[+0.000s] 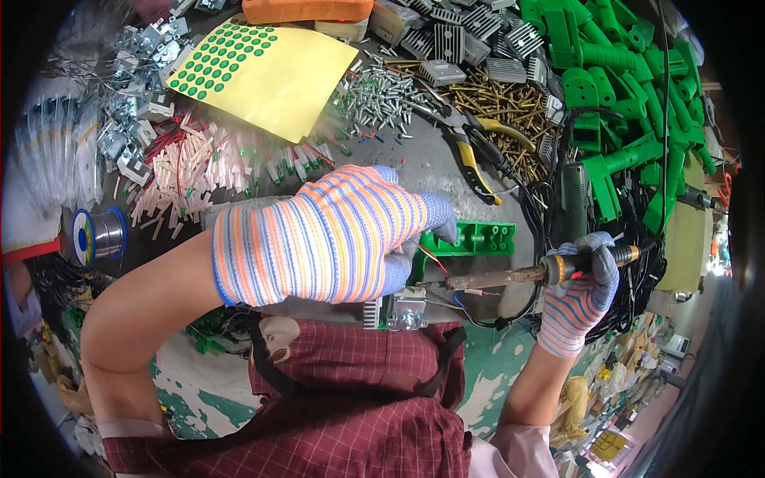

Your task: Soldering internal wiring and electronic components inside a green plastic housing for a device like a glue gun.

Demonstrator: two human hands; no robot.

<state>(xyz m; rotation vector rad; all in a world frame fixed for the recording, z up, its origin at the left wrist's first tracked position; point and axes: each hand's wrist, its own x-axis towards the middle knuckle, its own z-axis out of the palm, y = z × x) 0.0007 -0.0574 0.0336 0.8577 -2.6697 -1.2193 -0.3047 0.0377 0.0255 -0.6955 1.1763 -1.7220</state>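
Note:
My left hand (343,231), in a striped knit glove, reaches over the bench with fingers bent and pressed together. What they pinch is hidden; a thin red wire (431,256) shows beside the fingertips. My right hand (579,291), gloved alike, grips a soldering iron (494,279) by its black and yellow handle. The iron's tip points left, close to my left thumb. Below the tip, at the bench's near edge, sit a shiny metal part (409,307) and a finned heat sink (373,313). Behind my left fingertips lies an open green plastic housing (478,239).
A solder spool (99,236) stands at left, near many wired connectors (179,163). Further back are a yellow sticker sheet (271,76), loose screws (378,95), heat sinks (449,43) and yellow-handled pliers (468,159). Green housings (629,88) pile up at right beside black cables (542,207).

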